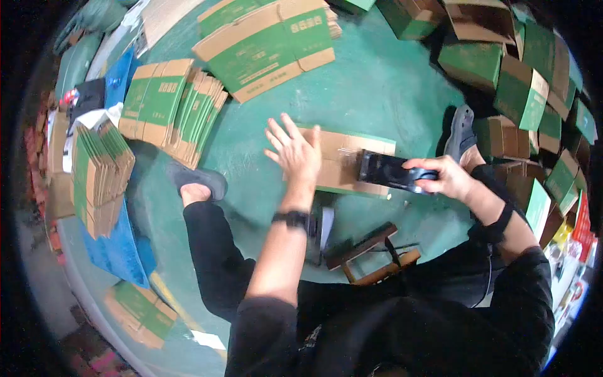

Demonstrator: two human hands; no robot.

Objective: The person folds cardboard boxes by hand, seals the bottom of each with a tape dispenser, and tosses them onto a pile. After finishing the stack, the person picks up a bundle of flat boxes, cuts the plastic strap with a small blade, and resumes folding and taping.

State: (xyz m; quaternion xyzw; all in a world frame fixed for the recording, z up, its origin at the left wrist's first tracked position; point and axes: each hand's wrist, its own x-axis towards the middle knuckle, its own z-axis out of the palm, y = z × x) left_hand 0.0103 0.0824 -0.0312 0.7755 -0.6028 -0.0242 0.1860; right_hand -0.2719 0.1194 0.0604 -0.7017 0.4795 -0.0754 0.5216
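My left hand (pixel 294 151) is spread, palm down with fingers apart, over the left end of a cardboard box (pixel 339 173). The box is brown with green edges and lies on the floor between my feet. A shiny clear patch shows near its middle. My right hand (pixel 449 178) is wrapped round the handle of a black tape dispenser (pixel 384 169). The dispenser lies across the right part of the box in this view, its front end toward the box's middle. Part of the box is hidden behind it.
Flattened green and brown cartons (pixel 270 50) stand ahead, with more bundles (pixel 157 103) to the left. Made-up boxes (pixel 468 63) are piled at the right. A small wooden stool-like frame (pixel 370 254) stands close to my legs. A blue sheet (pixel 116 245) lies at the left.
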